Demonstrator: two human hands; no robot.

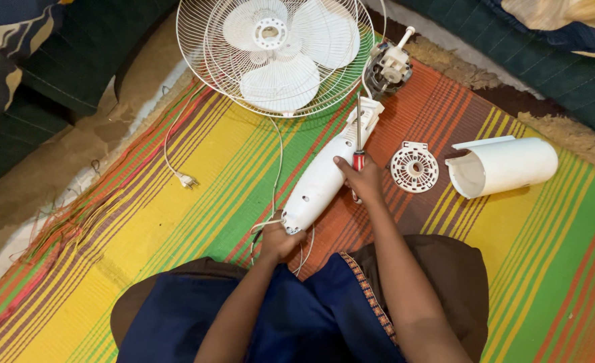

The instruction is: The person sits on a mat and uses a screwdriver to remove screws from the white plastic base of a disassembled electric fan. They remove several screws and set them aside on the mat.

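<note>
Currently, left hand (279,240) fingers grip the fan neck housing (324,176); right hand (363,180) fingers pinch the screwdriver (359,138). Rear cover (501,165) and vent disc (414,167) already lie detached beside them; motor (389,66) remains wired.

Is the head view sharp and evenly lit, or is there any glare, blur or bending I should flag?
Head view: soft, even light; faint shadows beside the white fan housing; no glare on the fan grille; right hand and screwdriver sharp; edges curve slightly.

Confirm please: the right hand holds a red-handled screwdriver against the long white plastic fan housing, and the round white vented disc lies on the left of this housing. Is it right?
Not quite. The head view shows the round white vented disc on the right of the long white plastic fan housing, not the left. The right hand does hold the red-handled screwdriver against it.
</note>
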